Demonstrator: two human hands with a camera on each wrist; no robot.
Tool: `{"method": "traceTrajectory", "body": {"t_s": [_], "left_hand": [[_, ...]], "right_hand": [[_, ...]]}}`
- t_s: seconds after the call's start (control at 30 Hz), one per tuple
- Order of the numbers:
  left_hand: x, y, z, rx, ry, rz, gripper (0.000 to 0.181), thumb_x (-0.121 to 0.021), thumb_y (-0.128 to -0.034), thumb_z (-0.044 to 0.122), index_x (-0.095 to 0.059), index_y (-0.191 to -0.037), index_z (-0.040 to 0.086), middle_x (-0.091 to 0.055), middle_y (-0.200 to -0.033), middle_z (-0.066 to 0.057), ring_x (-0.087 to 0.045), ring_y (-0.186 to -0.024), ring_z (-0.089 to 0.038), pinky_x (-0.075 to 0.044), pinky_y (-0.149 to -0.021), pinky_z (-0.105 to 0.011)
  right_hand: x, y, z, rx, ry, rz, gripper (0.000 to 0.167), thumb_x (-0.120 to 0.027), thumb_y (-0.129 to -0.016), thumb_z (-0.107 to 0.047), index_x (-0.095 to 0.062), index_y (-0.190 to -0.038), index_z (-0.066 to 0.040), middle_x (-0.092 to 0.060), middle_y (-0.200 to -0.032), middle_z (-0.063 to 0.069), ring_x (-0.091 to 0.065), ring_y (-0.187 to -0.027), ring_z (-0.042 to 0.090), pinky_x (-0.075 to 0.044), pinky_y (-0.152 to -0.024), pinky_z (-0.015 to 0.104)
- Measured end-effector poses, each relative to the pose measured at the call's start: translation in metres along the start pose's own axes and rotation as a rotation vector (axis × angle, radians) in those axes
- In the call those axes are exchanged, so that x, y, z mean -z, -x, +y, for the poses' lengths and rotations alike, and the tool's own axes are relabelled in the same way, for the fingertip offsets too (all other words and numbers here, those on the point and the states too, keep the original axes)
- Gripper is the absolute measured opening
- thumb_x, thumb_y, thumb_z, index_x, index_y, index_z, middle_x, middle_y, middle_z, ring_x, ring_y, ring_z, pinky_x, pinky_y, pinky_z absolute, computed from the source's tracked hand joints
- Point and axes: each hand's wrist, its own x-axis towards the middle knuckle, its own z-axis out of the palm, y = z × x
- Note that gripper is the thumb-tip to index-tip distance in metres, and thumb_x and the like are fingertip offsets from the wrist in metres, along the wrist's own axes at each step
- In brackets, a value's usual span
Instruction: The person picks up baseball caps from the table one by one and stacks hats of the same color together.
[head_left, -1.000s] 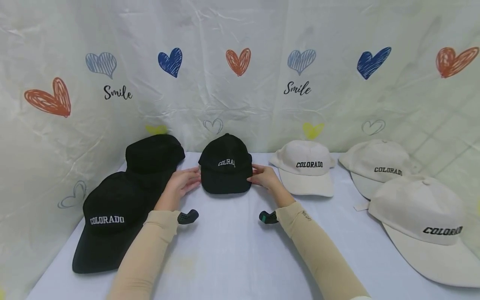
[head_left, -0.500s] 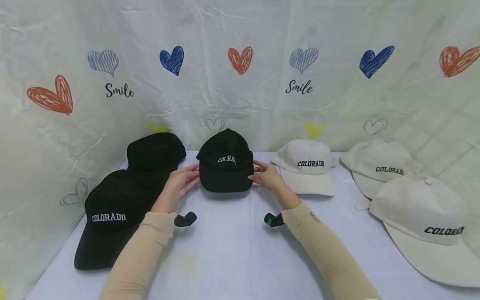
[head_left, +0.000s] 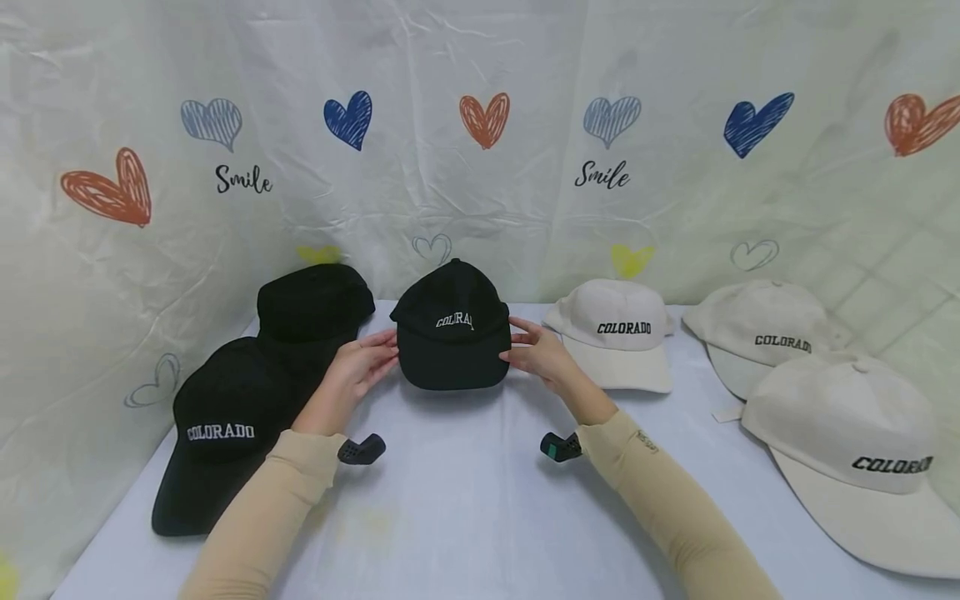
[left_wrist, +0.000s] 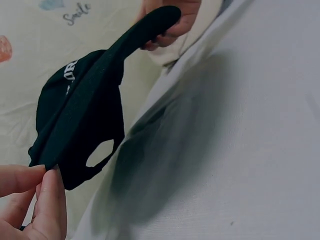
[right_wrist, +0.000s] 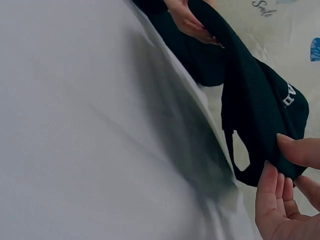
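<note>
You have the middle black cap (head_left: 453, 325) between both hands, centred near the far edge of the white tabletop (head_left: 465, 508) and in front of the heart-printed backdrop (head_left: 517, 208). Over the last second its front has come up: it sat lower and flatter against the cloth, and now the brim (head_left: 450, 364) tips toward you and looks a little broader in the head view. Your forearms have spread slightly apart, carrying the wrist cameras with them.

Your left hand (head_left: 362, 364) pinches one side edge of the brim; the left wrist view shows the thumb and fingers (left_wrist: 54, 197) meeting on that edge. Your right hand (head_left: 542, 354) grips the opposite side, thumb above and fingertips below. Both wrist views show the brim clear of the cloth, with a shadow (left_wrist: 170, 145) beneath it; whether the back of the crown touches the tabletop, you cannot tell from here.

What this means for the work: your hold seems settled and even, so the cap looks ready to be handled as one piece. The other caps have kept their places: the front black cap (head_left: 225, 400) and rear black cap (head_left: 315, 300) on your left, the nearest pale cap (head_left: 617, 333) just beside your right hand, and two more pale caps (head_left: 840, 417) farther right
</note>
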Motion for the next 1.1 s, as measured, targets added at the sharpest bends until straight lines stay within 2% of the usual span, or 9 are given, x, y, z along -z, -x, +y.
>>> {"method": "traceTrajectory", "body": {"t_s": [0.13,0.4,0.6,0.87,1.1], "left_hand": [[0.000,0.006,0.003,-0.010,-0.021,-0.003,0.052,-0.058,-0.1017,-0.002,-0.049,-0.152,0.006,-0.051,-0.148,-0.013,-0.064,-0.107,-0.017,-0.049,-0.101,-0.030],[0.000,0.014,0.005,-0.016,-0.019,-0.035,0.053,-0.057,-0.1016,-0.004,-0.047,-0.153,0.007,-0.059,-0.122,-0.007,-0.067,-0.093,-0.011,-0.050,-0.098,-0.031],[0.001,0.023,0.002,-0.006,-0.062,-0.035,0.055,-0.057,-0.1017,-0.002,-0.046,-0.154,0.010,-0.058,-0.124,-0.007,-0.067,-0.091,-0.011,-0.051,-0.098,-0.031],[0.005,0.033,-0.002,-0.025,-0.079,-0.054,0.054,-0.058,-0.1020,-0.001,-0.045,-0.154,0.008,-0.060,-0.116,-0.003,-0.067,-0.088,-0.010,-0.057,-0.082,-0.023],[0.010,0.039,-0.004,-0.034,-0.116,-0.105,0.055,-0.057,-0.1024,0.000,-0.043,-0.155,0.007,-0.057,-0.120,-0.006,-0.067,-0.091,-0.010,-0.057,-0.085,-0.024]], "right_hand": [[0.000,0.005,-0.002,0.015,-0.028,-0.022,0.073,-0.063,-0.096,0.009,-0.035,-0.160,-0.011,-0.048,-0.127,0.016,-0.063,-0.090,0.014,-0.057,-0.082,0.024],[0.001,0.017,-0.006,0.043,-0.057,-0.048,0.074,-0.063,-0.095,0.011,-0.033,-0.159,-0.010,-0.048,-0.123,0.013,-0.063,-0.089,0.015,-0.058,-0.081,0.024],[0.002,0.026,-0.004,0.064,-0.055,-0.061,0.075,-0.064,-0.093,0.012,-0.034,-0.158,-0.009,-0.049,-0.118,0.012,-0.062,-0.089,0.016,-0.057,-0.080,0.023],[0.000,0.036,0.001,0.069,-0.077,-0.076,0.075,-0.065,-0.093,0.010,-0.032,-0.158,-0.008,-0.049,-0.120,0.014,-0.064,-0.088,0.015,-0.057,-0.082,0.024],[0.001,0.045,0.006,0.056,-0.082,-0.093,0.075,-0.063,-0.094,0.008,-0.030,-0.159,-0.009,-0.048,-0.125,0.016,-0.064,-0.093,0.016,-0.057,-0.083,0.024]]}}
